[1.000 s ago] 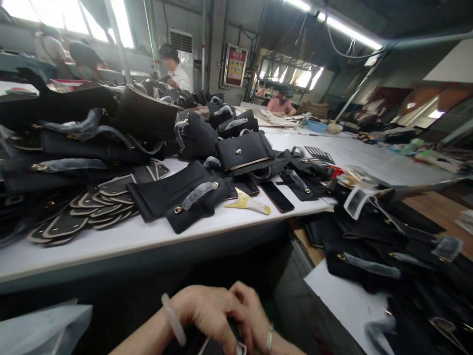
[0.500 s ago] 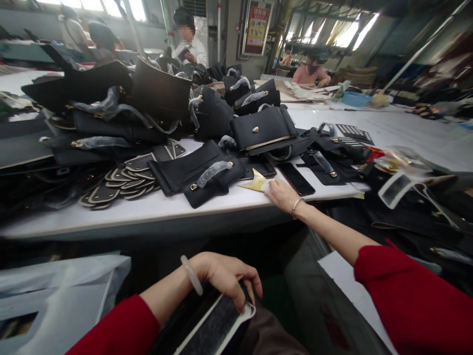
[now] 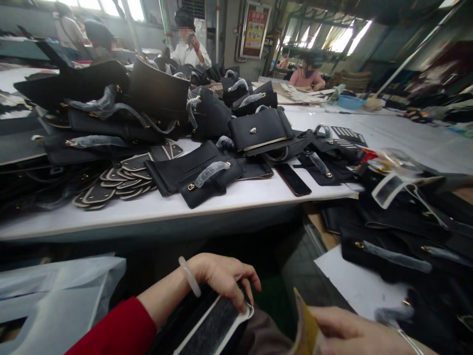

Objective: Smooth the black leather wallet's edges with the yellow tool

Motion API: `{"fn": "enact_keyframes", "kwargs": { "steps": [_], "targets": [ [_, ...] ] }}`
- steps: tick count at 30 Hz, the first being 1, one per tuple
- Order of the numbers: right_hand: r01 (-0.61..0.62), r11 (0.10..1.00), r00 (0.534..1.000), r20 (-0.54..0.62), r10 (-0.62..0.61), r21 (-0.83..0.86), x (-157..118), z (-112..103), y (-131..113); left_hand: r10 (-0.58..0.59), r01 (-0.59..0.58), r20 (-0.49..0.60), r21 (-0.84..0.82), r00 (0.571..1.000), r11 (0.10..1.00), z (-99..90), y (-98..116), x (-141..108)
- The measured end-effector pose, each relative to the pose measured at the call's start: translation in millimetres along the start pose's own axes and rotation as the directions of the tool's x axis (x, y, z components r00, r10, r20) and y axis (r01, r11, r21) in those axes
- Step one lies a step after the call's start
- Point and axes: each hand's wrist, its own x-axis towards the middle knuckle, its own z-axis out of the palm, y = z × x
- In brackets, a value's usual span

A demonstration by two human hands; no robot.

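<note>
My left hand, with a pale bangle at the wrist, is closed on the edge of a black bag piece with white borders, low in front of me. At the bottom right, my right hand pinches a yellow piece, to the right of the black piece. Part of the right hand is cut off by the lower frame edge. The lower part of the black piece is out of view.
Black bags with wrapped handles are heaped on the white table. A phone lies near its front edge. More black bags lie at the right, plastic sheeting at lower left. People work across the table.
My right hand has come back from the table to the lower right with the yellow piece, which lay by the phone. The left hand has hardly moved.
</note>
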Motion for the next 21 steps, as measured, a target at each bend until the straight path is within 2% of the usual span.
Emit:
{"fn": "enact_keyframes", "kwargs": {
  "steps": [2, 4, 6, 9, 13, 21],
  "targets": [
    [-0.012, 0.991, 1.000, -0.029, 0.008, -0.131, 9.4, 10.3, -7.0, 0.004, -0.004, -0.011, 0.009, 1.000, 1.000, 1.2, 0.3, -0.3],
    [-0.062, 0.947, 0.992, -0.122, 0.024, -0.317, 20.4, 16.6, -17.5, 0.013, -0.012, -0.034, 0.024, 0.999, 1.000, 2.2, 1.0, -1.5],
    [-0.137, 0.859, 0.975, -0.218, 0.031, -0.493, 29.5, 20.7, -28.5, 0.012, -0.009, -0.054, 0.045, 0.998, 0.999, 2.2, 2.3, -3.7],
    [-0.210, 0.718, 0.968, -0.246, 0.056, -0.663, 38.0, 25.1, -42.2, -0.011, 0.025, -0.106, 0.133, 0.994, 0.991, 0.7, 4.8, -8.2],
    [-0.249, 0.688, 0.964, -0.239, 0.112, -0.681, 44.7, 27.9, -51.4, -0.008, 0.059, -0.185, 0.274, 0.983, 0.960, -1.4, 6.2, -11.6],
    [-0.236, 0.705, 0.969, -0.215, 0.121, -0.669, 53.5, 30.0, -54.2, -0.018, 0.057, -0.168, 0.229, 0.986, 0.972, -1.8, 4.9, -11.0]
  ]
}}
